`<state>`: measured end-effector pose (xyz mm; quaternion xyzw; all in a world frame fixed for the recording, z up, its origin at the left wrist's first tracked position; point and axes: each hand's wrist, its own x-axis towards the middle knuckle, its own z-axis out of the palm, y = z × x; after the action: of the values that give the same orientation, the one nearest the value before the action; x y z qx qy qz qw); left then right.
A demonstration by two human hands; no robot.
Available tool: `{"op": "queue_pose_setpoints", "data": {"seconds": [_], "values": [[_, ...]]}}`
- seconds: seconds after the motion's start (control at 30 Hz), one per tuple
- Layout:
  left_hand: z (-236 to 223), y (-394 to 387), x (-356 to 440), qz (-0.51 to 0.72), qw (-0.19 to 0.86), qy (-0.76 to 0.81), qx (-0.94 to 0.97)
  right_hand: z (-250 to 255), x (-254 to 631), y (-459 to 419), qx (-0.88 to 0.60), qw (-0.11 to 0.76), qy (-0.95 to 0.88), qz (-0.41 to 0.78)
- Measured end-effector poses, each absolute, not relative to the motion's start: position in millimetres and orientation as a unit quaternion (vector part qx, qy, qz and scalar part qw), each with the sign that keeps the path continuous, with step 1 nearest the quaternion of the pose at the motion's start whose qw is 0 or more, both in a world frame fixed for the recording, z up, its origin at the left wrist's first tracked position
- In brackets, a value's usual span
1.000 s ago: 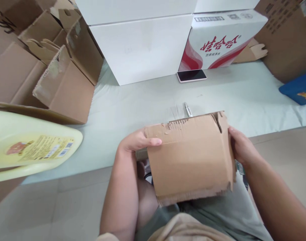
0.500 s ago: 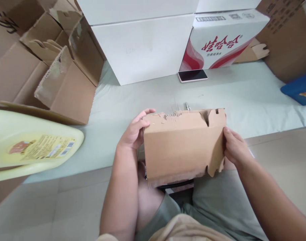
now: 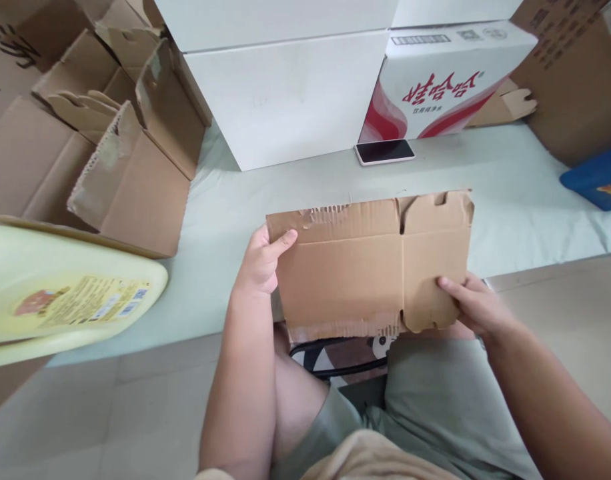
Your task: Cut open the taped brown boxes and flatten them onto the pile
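Between my hands, above my lap and the table's front edge, is a piece of brown cardboard (image 3: 343, 277) with creases, slots and torn edges. My left hand (image 3: 265, 260) grips its left end, thumb lying on the near face and the other fingers hidden behind. At the right end my right hand (image 3: 473, 300) pinches the cardboard, thumb on the face and fingers behind. The right panel lies nearly level with the main panel, with a crease between them.
A phone (image 3: 385, 152) lies before a white box (image 3: 290, 100) and a red-and-white carton (image 3: 445, 87). Open cardboard boxes (image 3: 145, 180) stand at left behind a pale yellow jug (image 3: 80, 293). A blue object (image 3: 598, 177) sits at the right edge of the green-covered table (image 3: 220, 233).
The cardboard's right panel has unfolded outward and the sheet looks flatter and wider. My right hand has moved slightly right and down, its thumb now on the panel's face.
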<state>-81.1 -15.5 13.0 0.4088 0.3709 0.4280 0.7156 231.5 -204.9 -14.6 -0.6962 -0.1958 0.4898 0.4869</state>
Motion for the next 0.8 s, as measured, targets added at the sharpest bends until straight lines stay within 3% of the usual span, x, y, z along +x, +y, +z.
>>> {"op": "queue_pose_setpoints", "data": {"seconds": [0.1, 0.27, 0.37, 0.47, 0.57, 0.6, 0.73, 0.8], "values": [[12.4, -13.5, -84.2, 0.419, 0.717, 0.396, 0.391, -11.1, 228.8, -209.1, -0.68, 0.474, -0.192, 0.525], [9.3, -16.0, -80.0, 0.33, 0.735, 0.398, 0.438, -13.4, 229.8, -211.1, -0.692, 0.535, -0.196, 0.443], [4.7, -15.5, -73.6, 0.354, 0.706, 0.391, 0.473, -15.4, 235.3, -222.3, -0.691, 0.497, -0.197, 0.486], [5.5, -20.5, -61.5, 0.394, 0.606, 0.476, 0.501, -15.4, 243.9, -238.5, -0.688, 0.47, -0.186, 0.521], [17.9, -47.4, -36.7, 0.474, 0.413, 0.545, 0.555, -15.9, 256.5, -248.3, -0.697, 0.551, -0.119, 0.443], [23.1, -62.5, -25.3, 0.472, 0.409, 0.521, 0.583, -16.5, 261.6, -249.2, -0.696, 0.589, -0.094, 0.401], [27.3, -135.6, 25.6, 0.213, 0.694, 0.199, 0.658, -20.0, 286.4, -243.9, -0.659, 0.707, -0.018, 0.256], [16.4, -165.2, 46.7, 0.063, 0.731, 0.118, 0.669, -21.4, 300.8, -239.8, -0.646, 0.731, 0.002, 0.22]]}}
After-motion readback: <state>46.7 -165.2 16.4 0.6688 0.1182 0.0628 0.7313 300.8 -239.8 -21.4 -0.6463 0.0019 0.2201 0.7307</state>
